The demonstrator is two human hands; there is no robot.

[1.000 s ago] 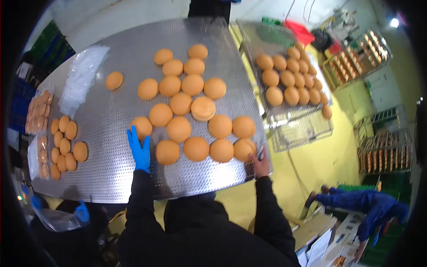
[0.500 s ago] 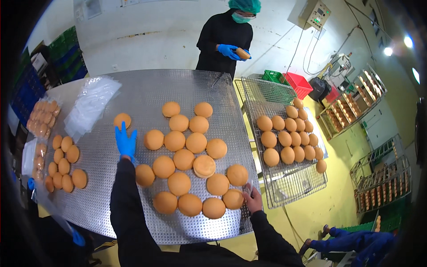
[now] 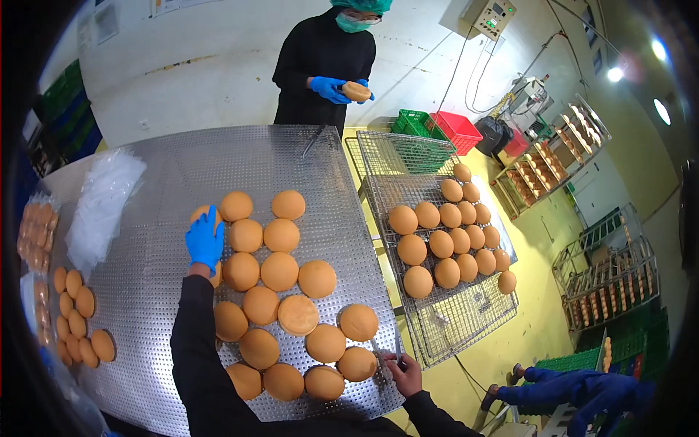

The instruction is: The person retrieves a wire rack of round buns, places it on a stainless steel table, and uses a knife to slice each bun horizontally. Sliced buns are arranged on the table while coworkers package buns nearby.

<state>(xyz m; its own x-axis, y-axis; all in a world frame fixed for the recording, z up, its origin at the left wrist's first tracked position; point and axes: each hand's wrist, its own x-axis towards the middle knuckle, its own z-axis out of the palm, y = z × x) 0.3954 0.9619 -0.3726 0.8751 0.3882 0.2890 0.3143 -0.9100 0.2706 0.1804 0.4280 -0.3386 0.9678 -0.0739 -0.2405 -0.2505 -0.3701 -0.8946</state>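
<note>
My left hand [image 3: 204,240], in a blue glove, lies with outstretched fingers over a round brown bun [image 3: 201,213] at the left edge of a loose group of buns on the metal table. Part of that bun is covered by the fingers. Most buns show a smooth brown top; one pale-ringed bun [image 3: 298,315] differs from the rest. At the table's near right edge my bare right hand [image 3: 406,375] is closed on a thin grey blade-like strip [image 3: 398,344], partly hidden by the fingers. Close to it lies a bun [image 3: 357,364].
Flat clear plastic bags [image 3: 105,204] and a second cluster of buns [image 3: 76,324] lie on the left of the dimpled table [image 3: 182,160]. Bagged buns [image 3: 36,233] sit at its far left. A wire rack [image 3: 459,320] with buns stands right. Across the table, a gloved co-worker holds a bun [image 3: 357,91].
The view has shifted, with the table scene lower and leftward. My left hand has slid its bun rightward against the group. My right hand stays by the table's right edge.
</note>
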